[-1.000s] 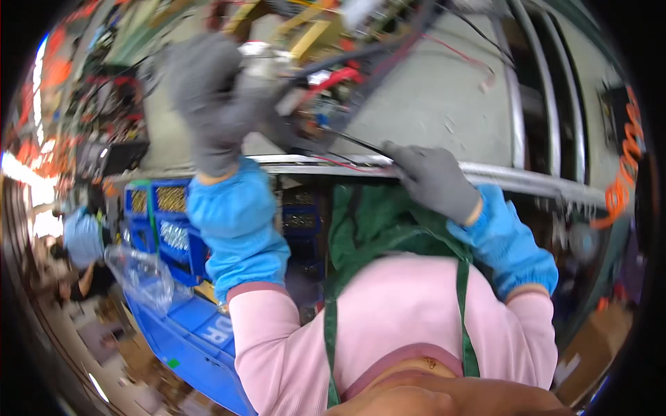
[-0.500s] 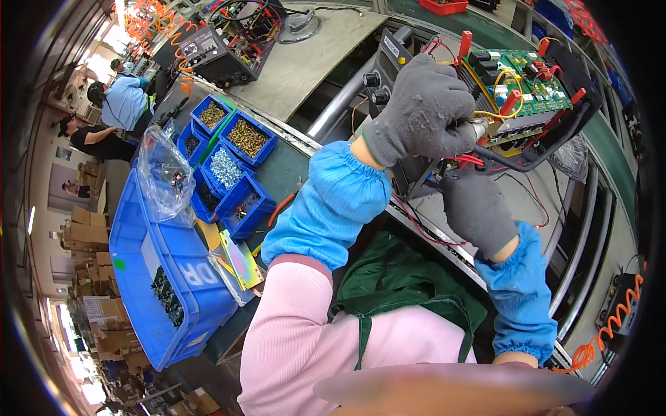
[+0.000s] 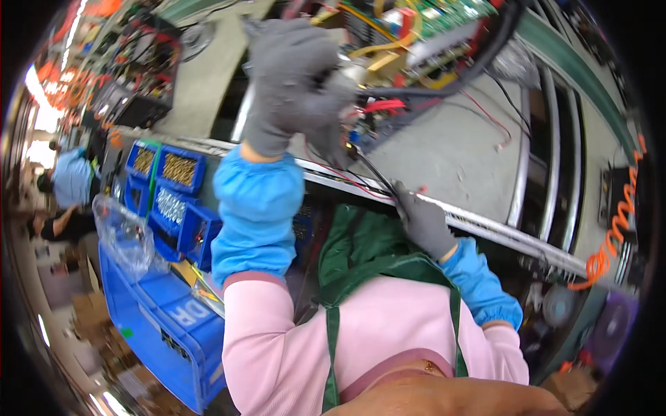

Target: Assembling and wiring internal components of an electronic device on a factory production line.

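Observation:
My left hand [image 3: 295, 87], in a grey glove, is closed at the near left side of an opened electrical unit with a green circuit board [image 3: 444, 21]. What its fingers grip is hidden behind the glove and blurred. A thick black handle [image 3: 479, 66] arches along the unit's right side, and red wires [image 3: 381, 106] show beneath it. Lower right, near the bench edge, my gloved right hand [image 3: 427, 225] is closed on a thin dark rod [image 3: 374, 172]. The rod slants up and left toward the unit's lower side; its exact kind is unclear.
Blue bins of brass and silver screws [image 3: 179, 170] stand on the left, beside a clear plastic bag [image 3: 128, 236] and a large blue crate [image 3: 163, 319]. Another opened unit [image 3: 139, 76] sits at the far left. A metal rail [image 3: 485, 225] edges the bench; an orange coiled hose [image 3: 610, 243] hangs right.
The view has shifted, so the unit appears farther up and left. My right hand has drawn away from the unit toward the bench edge, and the thin rod now shows; my left hand stays at the unit.

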A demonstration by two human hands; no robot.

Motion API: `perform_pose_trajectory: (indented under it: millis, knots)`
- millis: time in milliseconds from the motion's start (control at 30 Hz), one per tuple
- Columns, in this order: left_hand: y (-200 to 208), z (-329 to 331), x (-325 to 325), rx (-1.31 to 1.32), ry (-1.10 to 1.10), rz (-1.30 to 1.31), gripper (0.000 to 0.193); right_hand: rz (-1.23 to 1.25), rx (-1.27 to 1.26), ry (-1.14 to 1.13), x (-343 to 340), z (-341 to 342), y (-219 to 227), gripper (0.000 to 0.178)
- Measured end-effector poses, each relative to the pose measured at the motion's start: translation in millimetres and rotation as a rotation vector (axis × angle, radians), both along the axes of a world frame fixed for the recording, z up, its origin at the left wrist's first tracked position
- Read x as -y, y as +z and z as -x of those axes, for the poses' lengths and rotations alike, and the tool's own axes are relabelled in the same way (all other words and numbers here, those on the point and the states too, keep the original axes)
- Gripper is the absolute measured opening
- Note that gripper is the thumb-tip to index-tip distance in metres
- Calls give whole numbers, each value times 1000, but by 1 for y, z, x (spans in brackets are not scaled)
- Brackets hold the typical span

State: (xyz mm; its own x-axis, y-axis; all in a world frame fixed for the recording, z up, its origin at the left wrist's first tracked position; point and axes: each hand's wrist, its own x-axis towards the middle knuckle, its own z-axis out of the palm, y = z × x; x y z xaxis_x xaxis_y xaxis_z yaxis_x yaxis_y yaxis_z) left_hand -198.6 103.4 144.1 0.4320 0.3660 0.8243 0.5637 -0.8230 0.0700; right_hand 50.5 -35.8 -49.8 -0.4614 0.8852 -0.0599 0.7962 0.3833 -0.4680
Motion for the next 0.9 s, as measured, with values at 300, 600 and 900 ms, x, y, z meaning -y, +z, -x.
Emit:
perform_pose_trajectory:
  millis: [300,600,900]
  knots:
    - [-2,-4,2,11,42,48,32,-72,-121,69,-55,-10,76,19]
    - [-4,-1,4,9,76,46,34,-193,84,333,-93,31,145,13]
    - [-5,-2,4,38,70,48,34,-436,52,400,-74,53,134,9]
